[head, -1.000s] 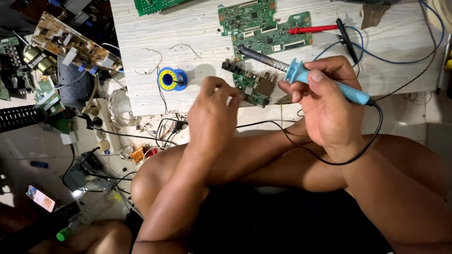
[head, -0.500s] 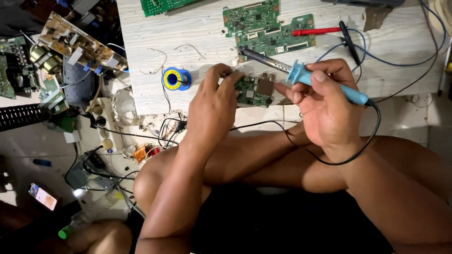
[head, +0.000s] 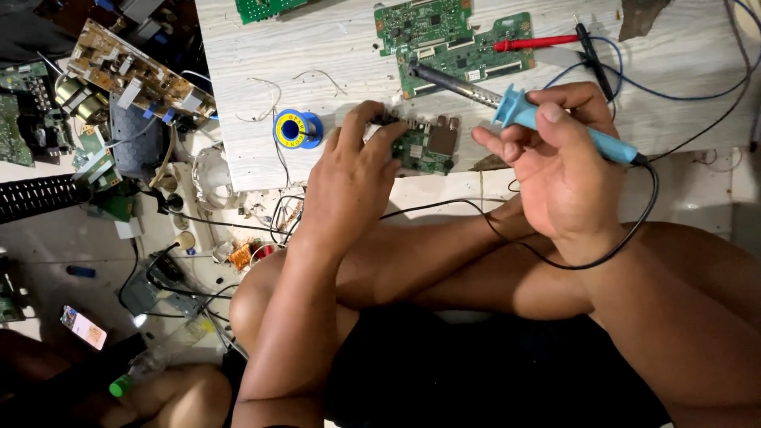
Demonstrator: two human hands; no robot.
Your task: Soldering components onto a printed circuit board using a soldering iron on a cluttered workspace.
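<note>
Small green circuit board sits at near edge of pale wooden board, left hand fingers curled, pinching its left end. Right hand just right of it, fingers wrapped around blue handle of soldering iron, dark tip pointing up-left over larger green circuit board. Solder spool, blue and yellow, left of left hand. Red probe and black probe lie beyond. Black cord loops across the person's arm.
</note>
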